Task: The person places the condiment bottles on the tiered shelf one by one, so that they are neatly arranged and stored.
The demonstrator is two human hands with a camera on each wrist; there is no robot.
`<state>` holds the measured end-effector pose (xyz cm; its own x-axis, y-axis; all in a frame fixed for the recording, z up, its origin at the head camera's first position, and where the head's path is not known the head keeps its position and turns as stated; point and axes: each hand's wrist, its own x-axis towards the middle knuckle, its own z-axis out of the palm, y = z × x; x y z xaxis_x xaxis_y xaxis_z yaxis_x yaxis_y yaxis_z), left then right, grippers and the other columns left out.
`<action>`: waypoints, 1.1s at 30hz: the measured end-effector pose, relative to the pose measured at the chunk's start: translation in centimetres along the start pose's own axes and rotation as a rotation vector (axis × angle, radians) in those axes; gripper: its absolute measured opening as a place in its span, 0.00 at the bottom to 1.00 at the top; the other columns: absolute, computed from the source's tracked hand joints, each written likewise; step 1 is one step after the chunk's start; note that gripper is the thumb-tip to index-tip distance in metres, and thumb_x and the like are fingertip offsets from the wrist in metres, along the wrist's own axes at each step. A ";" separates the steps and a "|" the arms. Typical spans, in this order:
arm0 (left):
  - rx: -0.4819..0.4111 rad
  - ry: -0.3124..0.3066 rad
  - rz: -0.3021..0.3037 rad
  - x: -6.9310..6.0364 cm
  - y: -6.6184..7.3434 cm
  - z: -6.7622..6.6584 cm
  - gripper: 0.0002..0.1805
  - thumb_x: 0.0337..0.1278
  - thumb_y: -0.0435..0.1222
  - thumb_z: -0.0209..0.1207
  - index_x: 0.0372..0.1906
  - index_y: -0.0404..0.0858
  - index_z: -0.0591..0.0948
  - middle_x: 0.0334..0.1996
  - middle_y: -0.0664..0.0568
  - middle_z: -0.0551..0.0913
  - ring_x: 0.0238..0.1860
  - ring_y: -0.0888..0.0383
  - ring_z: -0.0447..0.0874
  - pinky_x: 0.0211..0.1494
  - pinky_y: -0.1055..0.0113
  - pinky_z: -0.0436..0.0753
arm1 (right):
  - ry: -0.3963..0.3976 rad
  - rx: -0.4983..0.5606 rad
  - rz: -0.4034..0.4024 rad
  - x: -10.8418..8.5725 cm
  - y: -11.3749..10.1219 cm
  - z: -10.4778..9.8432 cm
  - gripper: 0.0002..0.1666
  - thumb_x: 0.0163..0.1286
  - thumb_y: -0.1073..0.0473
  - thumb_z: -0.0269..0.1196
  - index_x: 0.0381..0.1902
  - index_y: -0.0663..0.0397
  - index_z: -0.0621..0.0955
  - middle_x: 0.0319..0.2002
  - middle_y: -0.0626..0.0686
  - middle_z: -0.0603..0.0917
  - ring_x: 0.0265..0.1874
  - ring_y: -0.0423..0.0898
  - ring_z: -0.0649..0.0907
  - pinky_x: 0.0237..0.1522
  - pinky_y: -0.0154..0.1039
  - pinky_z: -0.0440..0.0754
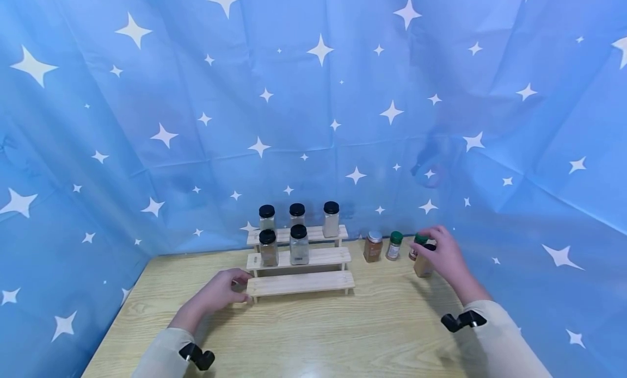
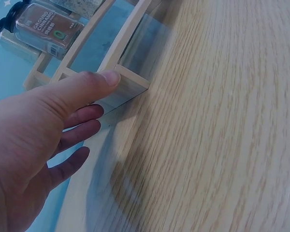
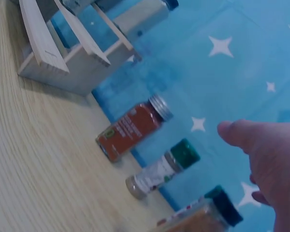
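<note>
At the left end of the three-step wooden rack (image 1: 301, 283), my left hand (image 1: 226, 290) holds its lowest step. In the left wrist view the thumb (image 2: 92, 86) lies on that step's end; the index finger is hidden behind it and the other fingers curve loosely beside it. My right hand (image 1: 444, 256) is over a black-capped jar of orange-brown spice (image 1: 422, 265) at the right. The right wrist view shows the thumb (image 3: 239, 135) extended, apart from the dark cap of that jar (image 3: 195, 218). Some right fingers are hidden.
On the rack's middle step stand a ground cinnamon jar (image 1: 268, 253) and a pale jar (image 1: 299, 252); several black-capped jars (image 1: 331, 221) stand on the top step. Right of the rack are a silver-capped red-brown jar (image 1: 373, 248) and two green-capped bottles (image 1: 394, 249). A blue starred curtain (image 1: 313, 122) hangs behind.
</note>
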<state>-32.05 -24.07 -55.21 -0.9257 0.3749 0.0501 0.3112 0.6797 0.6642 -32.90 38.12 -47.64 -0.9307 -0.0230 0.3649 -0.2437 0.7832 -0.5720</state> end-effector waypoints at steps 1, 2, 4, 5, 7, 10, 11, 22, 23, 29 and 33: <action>-0.003 0.000 -0.001 0.0 0.0 0.0 0.30 0.55 0.43 0.84 0.62 0.41 0.88 0.56 0.50 0.89 0.58 0.47 0.87 0.66 0.41 0.86 | 0.001 0.002 0.007 -0.1 0.3 0.0 0.34 0.80 0.44 0.72 0.68 0.66 0.81 0.65 0.66 0.76 0.63 0.71 0.78 0.60 0.72 0.82; -0.005 0.000 -0.001 0.0 0.0 0.0 0.30 0.55 0.43 0.84 0.62 0.41 0.88 0.56 0.50 0.89 0.58 0.47 0.87 0.66 0.41 0.86 | 0.002 0.003 0.012 -0.1 0.6 0.0 0.35 0.79 0.44 0.72 0.68 0.67 0.81 0.65 0.67 0.76 0.63 0.72 0.78 0.60 0.73 0.82; -0.007 0.001 -0.001 0.0 -0.1 0.1 0.30 0.55 0.43 0.84 0.62 0.41 0.88 0.56 0.50 0.89 0.58 0.47 0.87 0.66 0.41 0.86 | 0.000 0.005 0.021 -0.2 1.0 0.0 0.36 0.79 0.45 0.73 0.69 0.67 0.80 0.65 0.68 0.75 0.64 0.72 0.77 0.61 0.74 0.80; -0.006 0.001 -0.001 0.0 -0.1 0.1 0.30 0.55 0.43 0.84 0.62 0.41 0.88 0.56 0.50 0.89 0.58 0.47 0.87 0.66 0.41 0.86 | -0.001 0.004 0.024 -0.3 1.3 0.0 0.36 0.79 0.45 0.73 0.69 0.67 0.80 0.65 0.69 0.75 0.64 0.72 0.76 0.61 0.74 0.80; -0.007 0.002 -0.002 0.0 -0.1 0.1 0.30 0.55 0.42 0.84 0.62 0.40 0.88 0.56 0.50 0.89 0.58 0.46 0.87 0.66 0.41 0.86 | 0.000 0.004 0.034 -0.3 1.7 0.1 0.37 0.78 0.46 0.74 0.70 0.67 0.79 0.66 0.69 0.75 0.65 0.71 0.76 0.61 0.73 0.80; -0.007 0.002 -0.005 0.0 0.0 0.1 0.30 0.55 0.42 0.84 0.62 0.40 0.88 0.55 0.50 0.89 0.58 0.46 0.87 0.66 0.41 0.86 | -0.008 0.009 0.044 -0.4 2.3 0.2 0.36 0.79 0.48 0.74 0.72 0.67 0.78 0.66 0.70 0.74 0.64 0.71 0.76 0.60 0.73 0.80; -0.008 0.001 -0.006 0.0 0.0 0.1 0.30 0.55 0.42 0.84 0.62 0.40 0.88 0.55 0.50 0.89 0.58 0.46 0.87 0.66 0.41 0.86 | -0.009 0.011 0.050 -0.5 2.4 0.3 0.36 0.79 0.48 0.74 0.72 0.67 0.78 0.66 0.70 0.74 0.64 0.71 0.76 0.60 0.73 0.80; 0.002 -0.004 0.001 0.2 0.0 0.1 0.30 0.56 0.41 0.83 0.63 0.39 0.88 0.56 0.50 0.89 0.58 0.46 0.87 0.67 0.40 0.85 | -0.022 0.027 0.106 -0.9 3.7 0.8 0.38 0.78 0.53 0.74 0.74 0.71 0.75 0.66 0.73 0.73 0.63 0.73 0.76 0.61 0.73 0.81; 0.006 -0.002 0.004 0.1 0.0 0.1 0.30 0.56 0.41 0.83 0.63 0.39 0.87 0.56 0.50 0.89 0.58 0.46 0.87 0.67 0.40 0.85 | -0.022 0.031 0.109 -0.9 3.9 0.9 0.38 0.78 0.53 0.74 0.75 0.71 0.75 0.66 0.73 0.73 0.63 0.73 0.76 0.60 0.73 0.81; 0.014 -0.001 0.008 0.0 0.2 0.0 0.30 0.56 0.41 0.83 0.63 0.39 0.87 0.56 0.49 0.89 0.58 0.46 0.87 0.66 0.41 0.85 | -0.010 0.068 0.108 -1.2 4.9 1.2 0.39 0.78 0.53 0.74 0.74 0.72 0.75 0.65 0.74 0.74 0.61 0.73 0.77 0.61 0.73 0.82; 0.003 -0.002 0.004 0.0 0.1 0.0 0.30 0.56 0.41 0.84 0.62 0.38 0.88 0.56 0.49 0.89 0.58 0.46 0.87 0.66 0.41 0.86 | -0.016 0.102 0.107 -1.4 5.4 1.5 0.38 0.79 0.53 0.73 0.74 0.71 0.74 0.66 0.74 0.76 0.65 0.73 0.76 0.63 0.73 0.80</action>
<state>-32.03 -23.97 -55.12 -0.9240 0.3790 0.0512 0.3157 0.6803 0.6614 -33.35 41.45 -52.33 -0.9569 0.0465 0.2868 -0.1688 0.7145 -0.6789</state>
